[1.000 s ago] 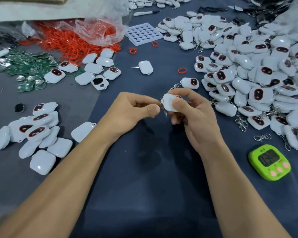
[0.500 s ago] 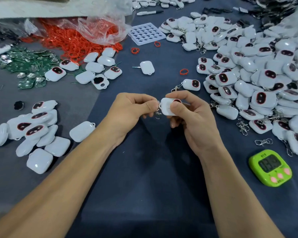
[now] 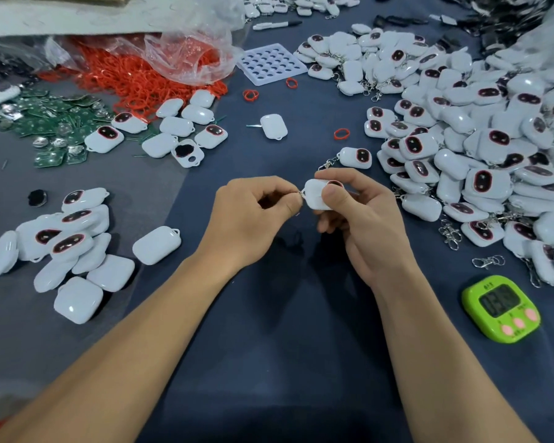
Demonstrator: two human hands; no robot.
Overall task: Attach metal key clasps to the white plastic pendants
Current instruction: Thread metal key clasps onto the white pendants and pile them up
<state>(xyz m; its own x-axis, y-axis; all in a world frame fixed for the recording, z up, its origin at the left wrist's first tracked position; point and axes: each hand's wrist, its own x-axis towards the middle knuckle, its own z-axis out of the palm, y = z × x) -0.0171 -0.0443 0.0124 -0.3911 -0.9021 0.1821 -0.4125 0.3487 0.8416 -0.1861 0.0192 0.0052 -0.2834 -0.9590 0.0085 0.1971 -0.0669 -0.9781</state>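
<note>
White rounded plastic pendant (image 3: pixel 315 197) is sitting pinched between the thumb and curled fingers of the right hand (image 3: pixel 365 225), up and well to the left of the lime-green square digital timer (image 3: pixel 501 310), while the thumb and forefinger of the left hand (image 3: pixel 247 222) are pinching a small silver metal key clasp (image 3: pixel 299 193) at the pendant's loop. Threading seems to be the step under way, and the next move is probably calling for working the ring fully through that loop without slipping. Both forearms are reaching forward over the dark blue cloth (image 3: pixel 269 346), wrists angling inward, hands meeting at the pendant.
</note>
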